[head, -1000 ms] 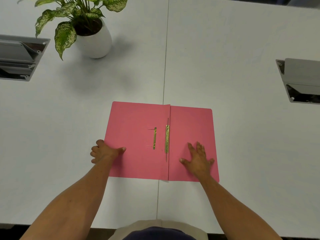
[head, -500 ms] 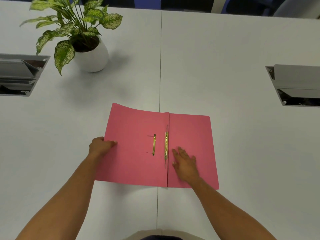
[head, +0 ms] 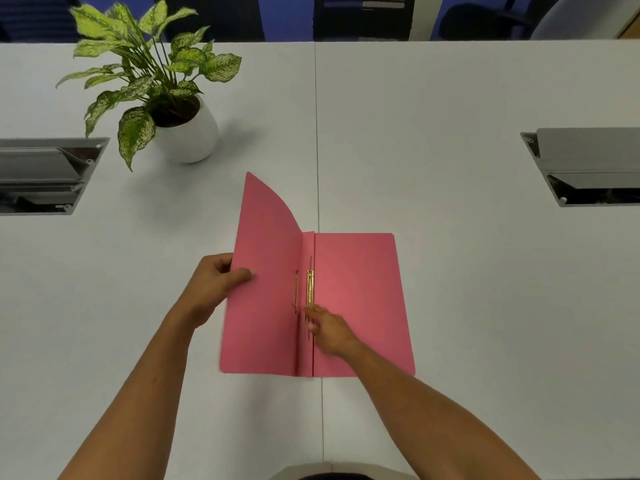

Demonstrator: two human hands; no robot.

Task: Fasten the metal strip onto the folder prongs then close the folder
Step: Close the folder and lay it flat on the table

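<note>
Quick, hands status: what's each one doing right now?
Left hand: closed on the folder cover's left edge, lifting it.
Right hand: open, fingertips at the metal strip, holding nothing.

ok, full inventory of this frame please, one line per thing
folder: 1, pink, table centre, left cover lifted and curling
metal strip: 1, gold, along the spine fold
fastener bar: 1, gold, on the lifted cover's inner face
potted plant: 1, green-white leaves in a white pot, far left
cable hatches: 2, grey, left and right table edges
table: white, seam down the middle
chairs: dark, count unclear, beyond the far edge
left hand: gripping the lifted cover's outer edge
right hand: fingertips at the strip's near end
</note>
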